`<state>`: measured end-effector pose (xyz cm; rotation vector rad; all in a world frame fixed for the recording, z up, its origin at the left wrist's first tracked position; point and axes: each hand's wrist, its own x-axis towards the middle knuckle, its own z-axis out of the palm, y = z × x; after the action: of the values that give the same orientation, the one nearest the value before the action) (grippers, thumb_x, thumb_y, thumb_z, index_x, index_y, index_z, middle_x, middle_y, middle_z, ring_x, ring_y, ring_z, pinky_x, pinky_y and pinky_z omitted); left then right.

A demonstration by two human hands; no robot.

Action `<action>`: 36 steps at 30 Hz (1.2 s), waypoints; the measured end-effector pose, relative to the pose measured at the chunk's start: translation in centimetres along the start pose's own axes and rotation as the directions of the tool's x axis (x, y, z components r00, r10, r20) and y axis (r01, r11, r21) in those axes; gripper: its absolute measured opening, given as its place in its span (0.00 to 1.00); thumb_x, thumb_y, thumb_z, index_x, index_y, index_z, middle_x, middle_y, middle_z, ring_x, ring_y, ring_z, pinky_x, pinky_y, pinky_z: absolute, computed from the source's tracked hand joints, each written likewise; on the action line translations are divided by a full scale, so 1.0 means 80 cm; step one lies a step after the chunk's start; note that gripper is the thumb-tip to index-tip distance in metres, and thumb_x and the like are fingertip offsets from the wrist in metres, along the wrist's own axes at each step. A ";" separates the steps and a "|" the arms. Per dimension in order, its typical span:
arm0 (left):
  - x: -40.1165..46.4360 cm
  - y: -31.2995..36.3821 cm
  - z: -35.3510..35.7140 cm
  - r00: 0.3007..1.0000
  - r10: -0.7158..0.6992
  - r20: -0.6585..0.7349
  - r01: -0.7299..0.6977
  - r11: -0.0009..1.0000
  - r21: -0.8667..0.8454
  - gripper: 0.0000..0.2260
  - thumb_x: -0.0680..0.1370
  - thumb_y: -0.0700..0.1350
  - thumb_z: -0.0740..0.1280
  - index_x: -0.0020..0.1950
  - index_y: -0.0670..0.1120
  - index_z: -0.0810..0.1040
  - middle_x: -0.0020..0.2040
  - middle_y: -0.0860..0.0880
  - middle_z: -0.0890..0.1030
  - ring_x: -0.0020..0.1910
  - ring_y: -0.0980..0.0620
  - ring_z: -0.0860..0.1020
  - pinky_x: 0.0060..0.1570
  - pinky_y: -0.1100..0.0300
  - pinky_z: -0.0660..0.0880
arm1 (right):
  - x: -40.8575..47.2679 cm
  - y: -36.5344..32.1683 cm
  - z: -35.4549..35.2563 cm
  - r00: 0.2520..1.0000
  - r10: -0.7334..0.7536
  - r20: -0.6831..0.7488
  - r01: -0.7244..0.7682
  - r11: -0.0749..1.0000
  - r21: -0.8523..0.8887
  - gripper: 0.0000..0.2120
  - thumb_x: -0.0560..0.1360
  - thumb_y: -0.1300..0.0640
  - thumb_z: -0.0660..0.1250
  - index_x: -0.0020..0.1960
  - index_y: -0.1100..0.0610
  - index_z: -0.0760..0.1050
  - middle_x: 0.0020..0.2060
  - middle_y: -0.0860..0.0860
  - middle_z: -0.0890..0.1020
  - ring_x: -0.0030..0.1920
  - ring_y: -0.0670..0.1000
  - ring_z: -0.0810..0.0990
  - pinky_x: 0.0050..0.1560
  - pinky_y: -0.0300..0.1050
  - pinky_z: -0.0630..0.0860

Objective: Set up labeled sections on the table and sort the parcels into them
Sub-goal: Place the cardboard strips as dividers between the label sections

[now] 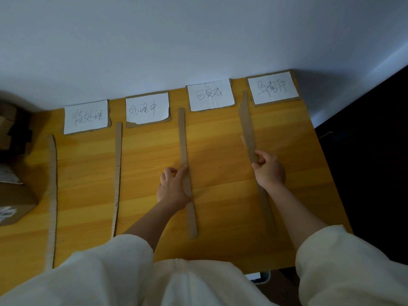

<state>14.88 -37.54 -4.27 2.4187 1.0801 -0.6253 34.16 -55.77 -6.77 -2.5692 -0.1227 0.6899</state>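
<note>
With both arms stretched forward over the wooden surface [220, 195], our left hand [173, 186] rests spread-fingered on the third cardboard strip [187, 173], while our right hand [268, 167] pinches the fourth cardboard strip [248, 129] beneath four paper labels [210, 94].

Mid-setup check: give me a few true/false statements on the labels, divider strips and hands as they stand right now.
1. Four paper labels line the table's far edge. True.
2. Six cardboard strips lie on the table. False: four strips.
3. The left hand touches the third strip from the left. True.
4. The right hand is idle. False: it pinches the rightmost strip.
5. Parcels fill the sections. False: boxes sit at the left, outside the strips.
</note>
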 end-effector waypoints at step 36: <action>-0.065 -0.147 -0.007 0.766 -0.628 -0.141 0.533 0.742 -0.406 0.23 0.75 0.36 0.62 0.70 0.46 0.66 0.68 0.41 0.65 0.68 0.40 0.64 0.62 0.48 0.71 | -0.147 -0.083 0.111 0.902 -0.250 0.351 0.262 0.965 0.013 0.09 0.76 0.52 0.69 0.55 0.51 0.75 0.43 0.45 0.76 0.45 0.49 0.77 0.42 0.42 0.72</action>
<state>2.88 -33.07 -3.20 1.8665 1.9330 -0.2427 19.77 -48.52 -5.09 -2.3741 -0.5834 1.0402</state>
